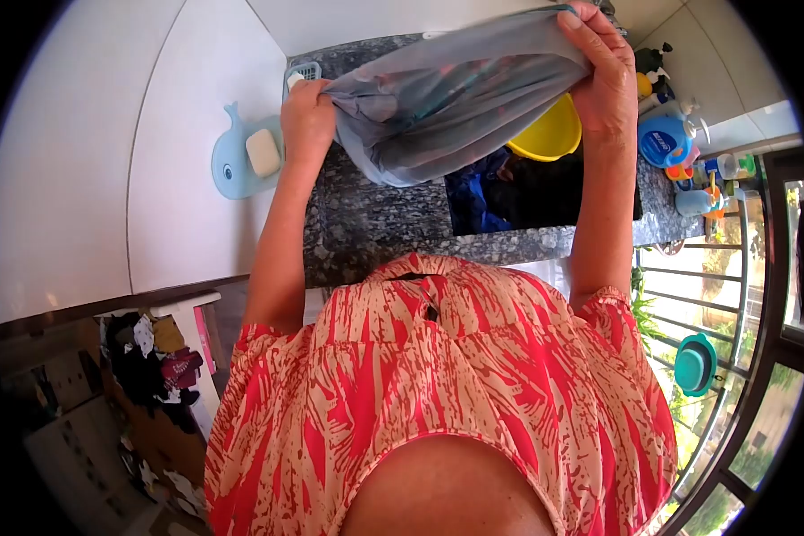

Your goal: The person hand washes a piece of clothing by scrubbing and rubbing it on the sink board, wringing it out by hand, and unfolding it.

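Observation:
A thin grey garment point(456, 98) is stretched out in the air between my two hands, with a faint reddish and greenish pattern showing on it. My left hand point(309, 114) pinches its left edge in closed fingers. At the upper right, my right hand point(606, 71) grips the other edge, thumb on the near side. Below the garment, dark blue and black cloth point(500, 192) lies in the sink opening. A yellow basin point(549, 134) stands beside that cloth, partly hidden by the garment.
Around the sink runs a dark speckled stone counter point(366, 214). A bar of soap point(263, 153) sits on a blue whale-shaped holder point(230, 170) on the left wall. Blue bottles point(665, 141) crowd the right corner. Near the window bars hangs a teal collapsible bowl point(695, 364).

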Motion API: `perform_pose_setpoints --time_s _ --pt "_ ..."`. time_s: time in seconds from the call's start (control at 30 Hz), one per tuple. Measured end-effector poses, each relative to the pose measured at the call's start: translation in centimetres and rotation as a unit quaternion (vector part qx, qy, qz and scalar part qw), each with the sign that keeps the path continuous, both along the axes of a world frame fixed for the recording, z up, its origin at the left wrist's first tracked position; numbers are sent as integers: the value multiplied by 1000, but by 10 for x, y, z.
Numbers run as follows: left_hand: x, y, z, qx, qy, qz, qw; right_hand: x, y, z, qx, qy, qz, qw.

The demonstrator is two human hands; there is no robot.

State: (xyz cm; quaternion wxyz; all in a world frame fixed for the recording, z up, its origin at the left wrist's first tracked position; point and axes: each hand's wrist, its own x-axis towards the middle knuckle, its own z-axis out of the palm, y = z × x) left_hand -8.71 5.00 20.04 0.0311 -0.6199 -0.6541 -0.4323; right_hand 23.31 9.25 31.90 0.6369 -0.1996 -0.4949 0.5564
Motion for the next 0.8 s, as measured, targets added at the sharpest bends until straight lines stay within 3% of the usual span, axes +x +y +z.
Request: perform_pose_setpoints --time_s 0.07,0.13,0.2,0.27,0.37,0.4,0.43,0.47,0.5,0.53,0.63,0.67,0.73,0.8 --pt "1 -3 10 31 -17 28 999 1 6 2 6 -5 1 1000" --pt "0 -2 18 -27 -252 -1 967 -6 10 8 11 -4 -6 1000" --pt "0 -3 24 -53 -478 -62 875 -9 15 12 18 -15 -8 1000" --pt "1 -5 29 -43 -677 -150 719 -12 25 13 28 -38 -3 999" --pt "15 -25 59 -66 -637 -224 734 -11 42 19 16 -44 0 999" --pt "4 -24 54 -135 -525 -210 814 -9 52 21 38 -58 -16 997" --pt "9 -25 48 -116 -307 -174 928 -8 54 23 40 -48 -15 998" --pt "17 -26 42 -89 -70 -128 985 -7 56 27 41 -39 -14 998" --pt "21 -29 38 -58 171 -71 981 -7 56 32 43 -30 -10 999" --pt "18 -29 35 -181 206 -35 961 -8 53 37 47 -37 -19 998" --pt "4 -24 35 -284 158 95 941 -5 54 43 92 -25 -58 994" --pt "-5 -18 35 -238 88 90 963 -4 52 44 88 -21 -64 994" --pt "-25 -11 32 -143 -56 79 985 0 55 38 97 -27 -64 993" --pt "-16 -15 50 -116 -357 0 927 -5 54 31 92 -34 -60 993"
